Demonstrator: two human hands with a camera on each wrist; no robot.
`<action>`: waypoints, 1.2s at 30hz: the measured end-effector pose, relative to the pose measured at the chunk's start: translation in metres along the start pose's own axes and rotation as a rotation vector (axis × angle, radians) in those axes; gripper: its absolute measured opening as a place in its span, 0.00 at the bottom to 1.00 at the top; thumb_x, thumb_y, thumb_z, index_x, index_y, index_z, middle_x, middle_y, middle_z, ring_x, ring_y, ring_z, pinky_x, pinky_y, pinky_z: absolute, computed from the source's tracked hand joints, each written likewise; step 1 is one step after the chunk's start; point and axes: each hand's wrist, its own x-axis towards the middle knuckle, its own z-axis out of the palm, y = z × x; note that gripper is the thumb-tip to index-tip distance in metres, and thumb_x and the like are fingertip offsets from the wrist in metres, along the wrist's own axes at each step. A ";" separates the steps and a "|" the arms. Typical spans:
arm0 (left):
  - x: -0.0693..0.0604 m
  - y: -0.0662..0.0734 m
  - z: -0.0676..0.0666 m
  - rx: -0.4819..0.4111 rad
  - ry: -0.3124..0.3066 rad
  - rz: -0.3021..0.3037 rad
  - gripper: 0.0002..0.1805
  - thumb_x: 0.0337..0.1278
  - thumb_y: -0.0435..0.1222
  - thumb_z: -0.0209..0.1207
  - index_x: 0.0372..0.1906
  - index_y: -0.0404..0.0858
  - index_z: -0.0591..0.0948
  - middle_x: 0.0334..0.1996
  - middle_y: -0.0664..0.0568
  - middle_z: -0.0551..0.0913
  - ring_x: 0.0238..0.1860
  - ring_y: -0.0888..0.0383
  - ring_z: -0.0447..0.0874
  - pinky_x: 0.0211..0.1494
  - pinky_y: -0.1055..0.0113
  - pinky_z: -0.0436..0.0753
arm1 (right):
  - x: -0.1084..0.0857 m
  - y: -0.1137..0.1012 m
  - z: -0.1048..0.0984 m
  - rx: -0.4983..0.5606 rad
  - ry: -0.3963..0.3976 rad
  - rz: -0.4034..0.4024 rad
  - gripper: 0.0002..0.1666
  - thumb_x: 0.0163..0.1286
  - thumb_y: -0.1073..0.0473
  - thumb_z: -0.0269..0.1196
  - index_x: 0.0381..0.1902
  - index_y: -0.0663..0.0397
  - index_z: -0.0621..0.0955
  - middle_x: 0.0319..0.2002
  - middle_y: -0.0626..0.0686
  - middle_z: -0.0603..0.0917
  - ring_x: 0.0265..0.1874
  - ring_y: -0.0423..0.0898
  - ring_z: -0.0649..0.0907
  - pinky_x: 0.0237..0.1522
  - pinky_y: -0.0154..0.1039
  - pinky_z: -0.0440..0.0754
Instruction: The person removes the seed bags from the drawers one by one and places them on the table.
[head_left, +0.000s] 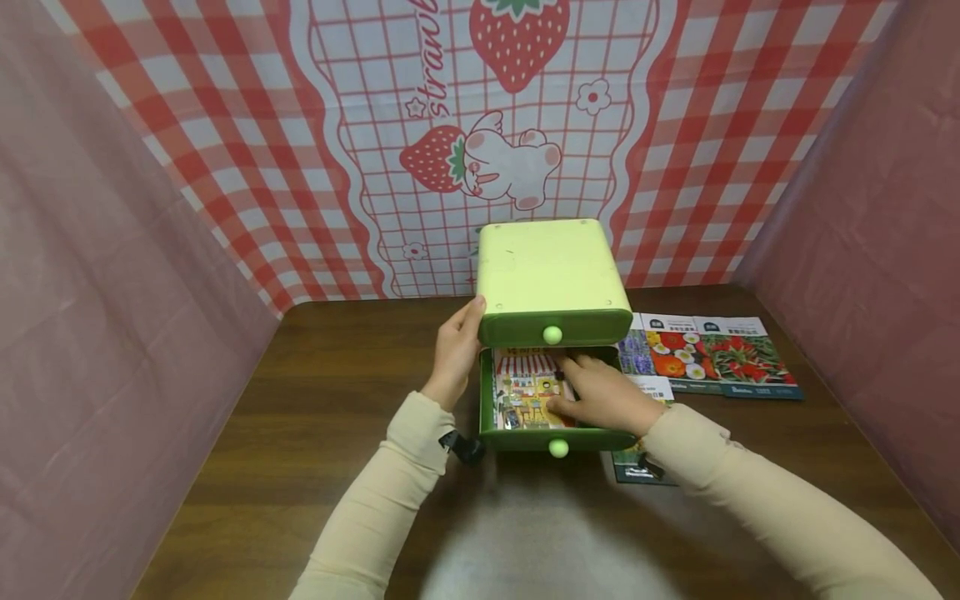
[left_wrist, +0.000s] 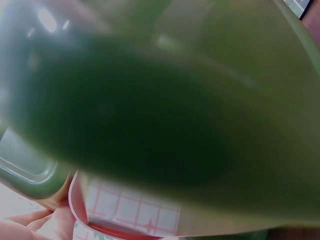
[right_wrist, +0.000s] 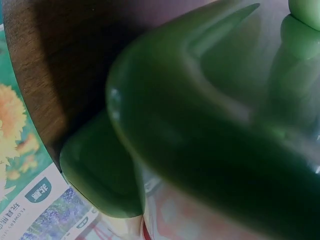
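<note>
A small cabinet with a pale yellow-green body has two dark green drawers. Its upper drawer is closed; the lower drawer is pulled out towards me. In it lies a colourful illustrated packet with a striped awning picture. My right hand reaches into this drawer, thumb and fingers resting on the packet's right part. With its fingertips, my left hand touches the cabinet's left side near the upper drawer. In the right wrist view, the drawer wall hides the right hand's fingers.
Seed packets with flower pictures lie to the right of the cabinet, and another packet lies partly under my right wrist. Behind the brown table hangs a strawberry-print cloth. Pink curtains flank both sides.
</note>
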 end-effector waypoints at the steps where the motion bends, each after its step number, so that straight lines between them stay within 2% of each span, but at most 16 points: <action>1: 0.000 0.000 0.000 -0.002 0.000 0.001 0.32 0.70 0.54 0.51 0.70 0.40 0.71 0.70 0.50 0.71 0.64 0.51 0.76 0.66 0.57 0.78 | 0.001 0.000 0.000 -0.009 -0.006 -0.002 0.46 0.67 0.41 0.63 0.71 0.65 0.65 0.57 0.69 0.78 0.56 0.65 0.79 0.57 0.60 0.78; 7: 0.000 0.000 0.000 -0.001 0.000 -0.001 0.32 0.70 0.54 0.51 0.70 0.40 0.70 0.70 0.50 0.71 0.64 0.52 0.76 0.65 0.57 0.79 | 0.003 -0.001 0.001 -0.013 -0.041 -0.007 0.48 0.67 0.40 0.63 0.73 0.65 0.63 0.58 0.70 0.77 0.57 0.66 0.78 0.58 0.61 0.76; 13: 0.000 0.001 0.000 -0.004 0.004 -0.006 0.32 0.70 0.54 0.51 0.70 0.40 0.70 0.70 0.49 0.71 0.62 0.50 0.78 0.64 0.58 0.79 | 0.004 -0.001 0.001 0.021 -0.075 -0.016 0.53 0.66 0.39 0.63 0.76 0.63 0.56 0.56 0.69 0.77 0.61 0.68 0.75 0.61 0.62 0.74; 25: 0.000 0.001 -0.001 0.007 -0.010 -0.005 0.34 0.69 0.56 0.51 0.71 0.41 0.69 0.71 0.51 0.69 0.69 0.53 0.70 0.69 0.57 0.75 | 0.007 0.001 0.005 0.080 -0.059 -0.072 0.54 0.64 0.42 0.66 0.76 0.64 0.56 0.69 0.73 0.65 0.66 0.69 0.70 0.66 0.62 0.70; 36: 0.001 0.000 0.000 -0.010 -0.008 -0.009 0.33 0.70 0.55 0.51 0.71 0.40 0.69 0.71 0.50 0.70 0.66 0.52 0.74 0.67 0.58 0.77 | 0.004 0.000 0.003 0.143 -0.059 -0.086 0.54 0.64 0.45 0.67 0.76 0.64 0.55 0.70 0.72 0.64 0.64 0.64 0.73 0.64 0.59 0.74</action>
